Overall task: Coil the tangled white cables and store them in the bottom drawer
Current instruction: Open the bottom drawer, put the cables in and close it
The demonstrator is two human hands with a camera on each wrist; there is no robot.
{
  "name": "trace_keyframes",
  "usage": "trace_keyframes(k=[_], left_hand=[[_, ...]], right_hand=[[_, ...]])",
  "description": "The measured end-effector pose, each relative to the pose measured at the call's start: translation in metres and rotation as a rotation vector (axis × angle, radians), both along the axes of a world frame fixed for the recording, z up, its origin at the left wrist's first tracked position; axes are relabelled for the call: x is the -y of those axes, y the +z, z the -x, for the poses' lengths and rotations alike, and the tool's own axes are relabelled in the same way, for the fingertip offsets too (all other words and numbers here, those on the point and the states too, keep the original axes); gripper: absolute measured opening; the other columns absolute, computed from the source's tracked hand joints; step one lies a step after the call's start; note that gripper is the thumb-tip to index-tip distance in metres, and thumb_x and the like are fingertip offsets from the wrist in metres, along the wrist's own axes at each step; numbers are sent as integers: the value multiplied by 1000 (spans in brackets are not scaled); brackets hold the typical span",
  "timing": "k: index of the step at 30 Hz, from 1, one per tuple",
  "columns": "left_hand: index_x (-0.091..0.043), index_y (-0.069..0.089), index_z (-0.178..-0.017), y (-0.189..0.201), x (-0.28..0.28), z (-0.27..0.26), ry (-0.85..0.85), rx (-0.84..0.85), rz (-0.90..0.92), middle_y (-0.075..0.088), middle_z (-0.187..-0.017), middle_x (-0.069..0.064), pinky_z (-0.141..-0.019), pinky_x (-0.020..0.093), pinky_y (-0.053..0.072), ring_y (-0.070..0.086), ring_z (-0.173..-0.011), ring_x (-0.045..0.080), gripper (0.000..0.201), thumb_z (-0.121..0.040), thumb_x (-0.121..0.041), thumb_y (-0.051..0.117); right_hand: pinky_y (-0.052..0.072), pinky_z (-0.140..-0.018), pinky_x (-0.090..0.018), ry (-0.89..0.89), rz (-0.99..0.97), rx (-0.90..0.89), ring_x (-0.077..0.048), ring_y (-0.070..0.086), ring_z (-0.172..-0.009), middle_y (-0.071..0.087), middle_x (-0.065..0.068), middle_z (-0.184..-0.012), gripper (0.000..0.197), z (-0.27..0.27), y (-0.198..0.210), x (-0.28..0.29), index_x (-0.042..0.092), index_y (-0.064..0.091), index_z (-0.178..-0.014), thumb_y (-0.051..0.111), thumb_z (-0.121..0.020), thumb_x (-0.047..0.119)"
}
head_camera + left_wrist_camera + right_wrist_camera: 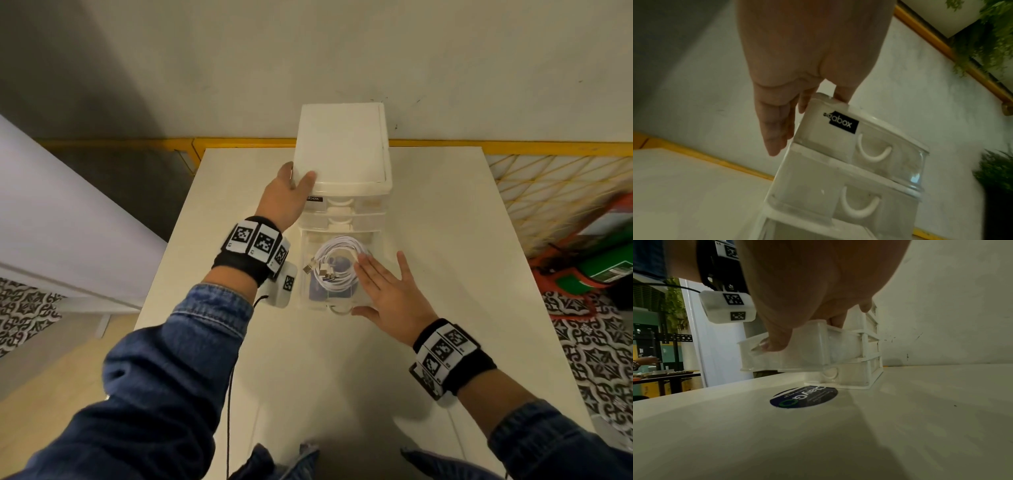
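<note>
A white three-drawer unit (342, 147) stands at the back of the white table (438, 240). Its clear bottom drawer (302, 284) is pulled out toward me, and the coiled white cables (334, 251) lie inside with their plugs at the left. My left hand (289, 193) braces the unit's top front left corner, thumb on the lid and straight fingers (774, 129) down the side. My right hand (387, 291) lies flat over the drawer's right part, fingers straight. Its thumb (774, 339) touches the drawer (807, 353) at the front wall.
The two upper drawers (875, 154) are closed. A round dark blue sticker (803, 396) lies on the table under the open drawer. Yellow railing (513, 145) runs behind the table, and red and green items (603, 260) sit on the floor at right.
</note>
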State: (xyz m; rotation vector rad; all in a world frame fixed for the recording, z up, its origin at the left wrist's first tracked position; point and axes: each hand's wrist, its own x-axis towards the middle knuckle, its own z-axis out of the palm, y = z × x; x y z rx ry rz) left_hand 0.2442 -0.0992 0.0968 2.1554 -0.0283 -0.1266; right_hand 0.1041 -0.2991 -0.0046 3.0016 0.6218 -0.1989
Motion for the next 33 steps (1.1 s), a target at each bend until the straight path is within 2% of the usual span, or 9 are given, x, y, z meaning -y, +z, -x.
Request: trace_keyframes(k=[5,11,13,17,21,25,29,31,33], left_hand=[[-19,28,-142,-3,-2,3,-48,-43,71,53,-134,7,-96,49,46,53,-119,29,64,-90,-54,40],[-17,36,-135,1,-3,2,-74,-28,63,57,-122,2,-94,46,48,56,-112,27,47,-96,-43,40],[-17,38,-132,2,-3,3,-83,-23,54,57,-118,1,-93,46,48,57,-108,26,44,-96,-42,40],[-19,36,-135,0,-3,3,-81,-25,45,58,-125,6,-94,50,48,57,-110,29,50,-94,-47,40],[-18,37,-132,0,-3,1,-87,-26,47,58,-123,6,-93,50,48,57,-109,28,48,-94,-47,40],[-17,39,-132,0,-3,0,-93,-20,61,57,-115,0,-93,46,49,57,-105,24,43,-96,-42,41],[-17,39,-131,1,-4,0,-99,-22,57,57,-117,1,-94,48,48,56,-107,25,42,-97,-41,40],[-18,39,-131,0,-4,0,-97,-26,55,57,-119,2,-95,48,48,56,-109,26,43,-96,-43,40],[-19,39,-132,0,-4,0,-93,-28,55,58,-120,3,-95,48,48,57,-109,26,44,-96,-44,40]], right_hand=[[17,-105,-58,-22,24,-44,-21,46,-130,46,-10,-142,82,-5,1,-2,4,38,-137,5,-90,63],[32,-104,-62,2,39,-22,-19,50,-126,51,-10,-138,87,-14,4,-3,5,46,-133,-1,-89,64],[25,-105,-63,-1,37,11,-20,45,-131,46,-12,-142,88,-23,7,-4,4,41,-136,1,-87,66],[-4,-113,-56,24,73,-23,-20,11,-145,9,-11,-157,96,-44,12,-6,6,8,-146,-10,-72,65],[-7,-114,-54,9,107,-56,-20,1,-146,0,-10,-158,84,-48,11,-6,8,1,-147,-2,-81,60],[-3,-115,-53,-23,76,-44,-23,7,-146,7,-12,-157,81,-47,12,-9,6,7,-146,-5,-82,54],[-1,-115,-52,-76,41,-50,-22,9,-146,12,-11,-157,70,-48,12,-13,6,11,-146,12,-90,48],[13,-113,-55,-97,-51,29,-24,29,-140,36,-13,-148,64,-48,8,-12,3,35,-139,28,-91,45],[33,-103,-58,-115,-121,129,-26,53,-124,61,-13,-126,55,-47,3,-11,2,57,-121,48,-85,42]])
